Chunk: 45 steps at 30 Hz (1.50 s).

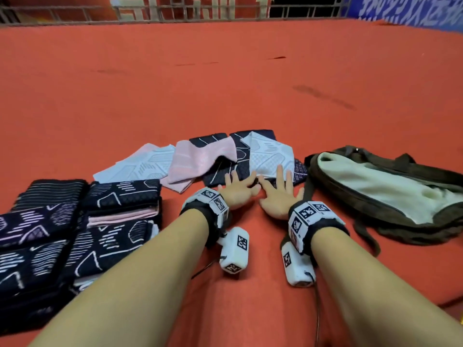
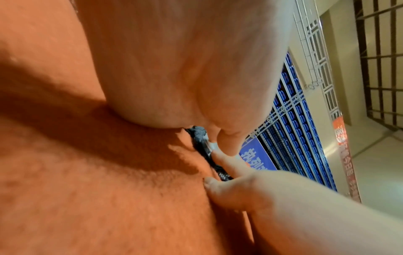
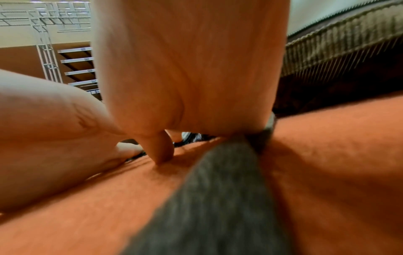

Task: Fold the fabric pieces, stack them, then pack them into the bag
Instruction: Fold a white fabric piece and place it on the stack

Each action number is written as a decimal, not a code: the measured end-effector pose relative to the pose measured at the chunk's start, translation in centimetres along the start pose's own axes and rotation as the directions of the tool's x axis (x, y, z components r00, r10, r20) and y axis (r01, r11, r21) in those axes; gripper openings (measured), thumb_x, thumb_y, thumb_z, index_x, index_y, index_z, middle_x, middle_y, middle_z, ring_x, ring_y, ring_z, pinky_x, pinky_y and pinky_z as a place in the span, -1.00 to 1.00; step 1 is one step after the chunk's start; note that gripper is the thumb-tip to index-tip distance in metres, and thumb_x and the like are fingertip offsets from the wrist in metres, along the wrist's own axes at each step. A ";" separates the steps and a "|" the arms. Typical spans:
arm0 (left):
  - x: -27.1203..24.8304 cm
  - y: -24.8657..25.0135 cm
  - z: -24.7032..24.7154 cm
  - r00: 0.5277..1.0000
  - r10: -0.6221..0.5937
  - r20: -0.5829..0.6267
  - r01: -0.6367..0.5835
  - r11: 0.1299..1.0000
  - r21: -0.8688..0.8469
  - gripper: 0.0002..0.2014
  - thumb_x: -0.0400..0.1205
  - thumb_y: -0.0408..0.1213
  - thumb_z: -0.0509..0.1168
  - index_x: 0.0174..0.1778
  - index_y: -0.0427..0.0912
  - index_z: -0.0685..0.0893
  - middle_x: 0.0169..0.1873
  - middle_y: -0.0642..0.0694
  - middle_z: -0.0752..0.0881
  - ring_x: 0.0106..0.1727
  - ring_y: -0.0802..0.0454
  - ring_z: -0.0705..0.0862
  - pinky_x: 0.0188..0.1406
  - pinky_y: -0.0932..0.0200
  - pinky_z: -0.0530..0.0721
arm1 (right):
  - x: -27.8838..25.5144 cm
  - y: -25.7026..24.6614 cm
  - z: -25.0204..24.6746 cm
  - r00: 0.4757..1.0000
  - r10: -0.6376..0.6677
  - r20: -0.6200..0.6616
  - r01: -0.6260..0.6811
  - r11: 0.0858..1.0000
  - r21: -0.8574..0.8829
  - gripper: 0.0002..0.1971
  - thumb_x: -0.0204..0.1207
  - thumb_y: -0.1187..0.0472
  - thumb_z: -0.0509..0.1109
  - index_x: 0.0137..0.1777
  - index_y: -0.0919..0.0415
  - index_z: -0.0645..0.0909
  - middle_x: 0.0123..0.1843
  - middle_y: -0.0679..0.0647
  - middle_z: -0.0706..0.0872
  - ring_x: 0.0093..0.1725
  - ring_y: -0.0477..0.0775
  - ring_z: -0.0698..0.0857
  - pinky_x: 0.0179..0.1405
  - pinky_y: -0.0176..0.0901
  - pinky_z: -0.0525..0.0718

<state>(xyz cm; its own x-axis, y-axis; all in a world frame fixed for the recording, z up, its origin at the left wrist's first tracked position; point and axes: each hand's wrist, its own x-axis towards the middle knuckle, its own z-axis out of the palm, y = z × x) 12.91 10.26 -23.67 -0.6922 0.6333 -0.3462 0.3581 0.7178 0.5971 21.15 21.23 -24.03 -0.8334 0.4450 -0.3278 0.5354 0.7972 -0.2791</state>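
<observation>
Both hands are lying flat on the red tabletop (image 1: 225,83), fingers spread and straight, gripping nothing. The left hand (image 1: 238,192) and the right hand (image 1: 278,196) are sitting side by side, fingertips reaching onto the near edge of a dark navy patterned fabric piece (image 1: 223,175) — the left wrist view is showing that dark edge (image 2: 201,143) just under the fingers. Beyond it, loose pieces are overlapping in a row: a pale blue one (image 1: 135,166), a pink one (image 1: 195,161) and a white patterned one (image 1: 270,156). Folded dark and pink pieces are sitting stacked (image 1: 122,204) at the left. The brown bag (image 1: 390,186) is lying open at the right — its strap (image 3: 218,198) is running under the right wrist.
</observation>
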 end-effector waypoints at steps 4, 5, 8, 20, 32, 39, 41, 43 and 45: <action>-0.4 -0.1 0.0 0.999 0.012 -0.035 -0.013 0.999 -0.038 -0.37 0.81 0.06 0.07 0.78 0.16 -0.04 0.77 -0.25 -0.22 0.76 -0.19 -0.35 0.65 -0.30 -0.34 | -0.6 -0.4 -0.2 1.000 0.009 -0.002 -0.009 1.000 -0.006 -0.20 0.70 0.11 0.15 0.79 -0.22 -0.24 0.75 0.01 -0.55 0.74 0.16 -0.50 0.65 0.51 -0.33; -0.3 -0.1 0.0 0.999 0.006 -0.038 -0.008 0.998 -0.058 -0.35 0.81 0.08 0.07 0.78 0.14 -0.05 0.77 -0.24 -0.21 0.76 -0.18 -0.34 0.65 -0.28 -0.34 | -0.7 -0.5 -0.2 1.000 0.012 -0.011 -0.012 1.000 -0.001 -0.19 0.70 0.13 0.16 0.79 -0.18 -0.26 0.76 0.01 -0.54 0.75 0.16 -0.48 0.65 0.52 -0.31; -0.4 0.2 0.2 0.998 -0.017 -0.054 0.014 0.998 -0.056 -0.29 0.79 0.14 0.05 0.79 0.02 -0.08 0.78 -0.18 -0.20 0.77 -0.15 -0.31 0.67 -0.25 -0.32 | -1.0 -0.7 -0.2 0.999 0.015 -0.046 -0.014 1.000 0.021 -0.15 0.69 0.17 0.20 0.80 -0.07 -0.28 0.78 0.00 -0.49 0.76 0.15 -0.43 0.65 0.51 -0.27; -1.5 -0.2 -0.6 0.999 -0.009 -0.049 -0.014 0.892 -0.451 -0.32 0.79 0.20 -0.02 0.77 -0.10 0.12 0.79 -0.10 -0.01 0.79 -0.13 -0.20 0.73 -0.25 -0.25 | -1.6 -0.7 -0.5 0.998 -0.043 -0.044 0.044 0.999 0.018 -0.13 0.75 0.07 0.25 0.80 0.09 -0.34 0.79 0.01 -0.48 0.77 0.16 -0.41 0.66 0.56 -0.21; -8.9 -2.6 -4.1 0.949 -0.244 -0.199 0.141 0.895 -0.424 -0.55 0.41 -0.14 0.56 0.12 -0.32 0.67 -0.08 -0.22 0.73 -0.12 -0.15 0.72 -0.05 0.05 0.72 | -11.4 -2.3 -1.6 0.929 -0.349 -0.125 0.370 0.856 0.361 -0.48 0.62 -0.18 0.38 -0.39 0.17 0.84 -0.39 0.07 0.84 -0.23 0.04 0.81 -0.04 -0.13 0.68; -14.0 -2.1 -3.0 0.883 -0.398 0.251 0.450 0.868 -0.208 -0.88 0.50 -0.44 0.35 -0.09 -0.41 0.64 -0.09 -0.34 0.76 -0.01 -0.26 0.77 -0.31 0.14 0.61 | -10.8 -2.7 -1.5 0.986 -0.122 -0.113 0.135 0.985 0.107 -0.69 0.63 0.02 0.36 0.17 0.24 0.72 0.16 0.18 0.77 0.18 0.19 0.72 0.10 -0.09 0.61; -13.3 -2.2 -3.3 0.907 -0.385 0.171 0.416 0.885 -0.210 -0.72 0.58 -0.36 0.35 0.19 -0.38 0.63 0.16 -0.36 0.73 0.16 -0.28 0.75 -0.01 0.02 0.70 | -9.6 -3.0 -0.6 0.996 -0.041 -0.073 0.048 0.994 0.094 -0.46 0.60 -0.04 0.38 0.46 0.29 0.51 0.41 0.25 0.63 0.40 0.29 0.61 0.32 -0.01 0.59; -11.6 -2.8 -3.4 0.947 -0.322 -0.003 0.316 0.930 -0.185 -0.64 0.62 -0.21 0.38 0.30 -0.28 0.65 0.20 -0.27 0.72 0.19 -0.22 0.72 0.23 -0.01 0.69 | -8.5 -3.4 0.3 0.996 0.014 -0.087 -0.004 0.994 0.108 -0.33 0.55 -0.11 0.41 0.52 0.30 0.41 0.48 0.27 0.55 0.46 0.33 0.57 0.40 0.06 0.56; -9.5 -3.6 -2.9 0.941 -0.297 -0.163 0.270 0.948 -0.169 -0.64 0.54 -0.07 0.40 0.15 -0.21 0.73 0.12 -0.15 0.74 0.11 -0.14 0.70 0.16 0.09 0.66 | -7.2 -3.6 1.1 0.994 0.055 -0.094 -0.049 0.997 0.067 -0.23 0.52 -0.17 0.46 0.59 0.28 0.36 0.56 0.30 0.42 0.53 0.36 0.47 0.50 0.11 0.49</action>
<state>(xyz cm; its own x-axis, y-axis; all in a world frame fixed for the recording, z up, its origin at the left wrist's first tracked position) 16.35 0.82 -20.43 -0.8597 0.3352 -0.3854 0.0466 0.8029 0.5944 25.41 14.65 -21.68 -0.8120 0.5244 -0.2562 0.5832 0.7456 -0.3225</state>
